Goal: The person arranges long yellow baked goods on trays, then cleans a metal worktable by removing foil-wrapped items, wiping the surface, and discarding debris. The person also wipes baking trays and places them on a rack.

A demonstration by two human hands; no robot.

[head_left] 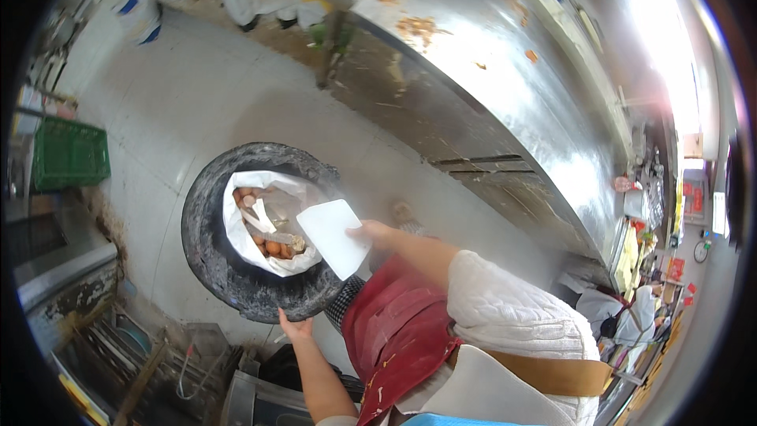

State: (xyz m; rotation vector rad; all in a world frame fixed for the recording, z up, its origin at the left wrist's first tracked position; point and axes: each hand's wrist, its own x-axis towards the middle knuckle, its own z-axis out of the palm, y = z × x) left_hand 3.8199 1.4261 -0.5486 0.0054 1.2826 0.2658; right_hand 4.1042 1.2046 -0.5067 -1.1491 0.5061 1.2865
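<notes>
My right hand (371, 235) grips one edge of a flat white plastic scraper (336, 238), held over the right side of a large black round tub (208, 231). With its fingers at the near rim of the tub, my left hand (295, 328) touches or supports it from below; how firmly it holds cannot be told. Inside the tub lies an opened white bag (236, 240) with brown eggshells (273, 247) and pale scraps in it.
A steel worktable (502, 89) with brown crumbs (421, 29) runs along the upper right. On the floor at the left stands a green plastic crate (72, 154). Metal equipment (71, 290) lines the lower left, and a white-and-blue sack (141, 12) stands at the upper left.
</notes>
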